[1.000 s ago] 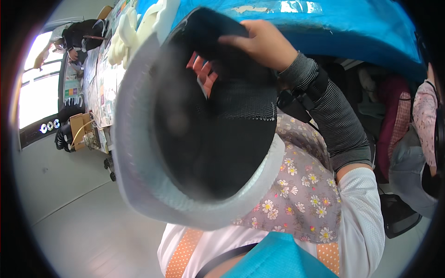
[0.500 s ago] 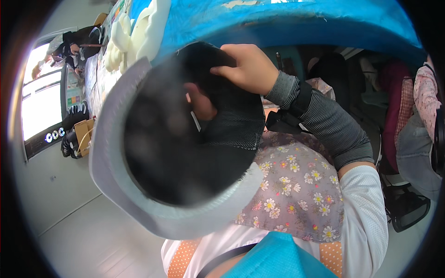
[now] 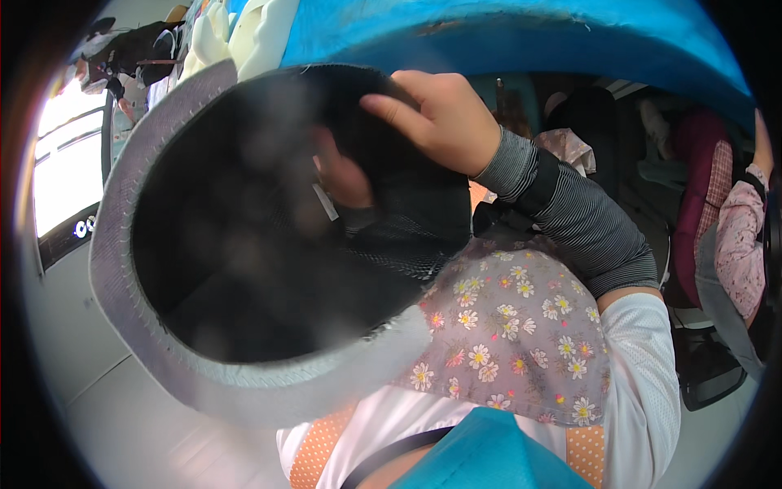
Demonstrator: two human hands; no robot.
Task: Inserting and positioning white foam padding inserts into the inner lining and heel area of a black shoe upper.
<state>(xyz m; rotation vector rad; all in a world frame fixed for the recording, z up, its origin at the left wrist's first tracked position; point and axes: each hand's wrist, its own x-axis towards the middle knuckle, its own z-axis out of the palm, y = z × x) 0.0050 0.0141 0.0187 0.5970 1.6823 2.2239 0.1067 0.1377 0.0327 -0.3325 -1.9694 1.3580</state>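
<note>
Headpiece point(image 3: 261, 253), black inside with a grey brim point(image 3: 114, 228), tilted left of centre, near the body. Right hand point(image 3: 440, 122) holds its far right edge, thumb on the inner side; left hand point(image 3: 346, 173) shows through the dark interior, its grip untellable. Light, even tension should limit creasing. Far: blue-covered worktop point(image 3: 521, 37). Left: bright window point(image 3: 73, 167). Near left: pale floor point(image 3: 122, 416).

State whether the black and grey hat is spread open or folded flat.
Spread open: the hat has a grey brim curving partway around its wide dark inside; the right hand holds its edge.
</note>
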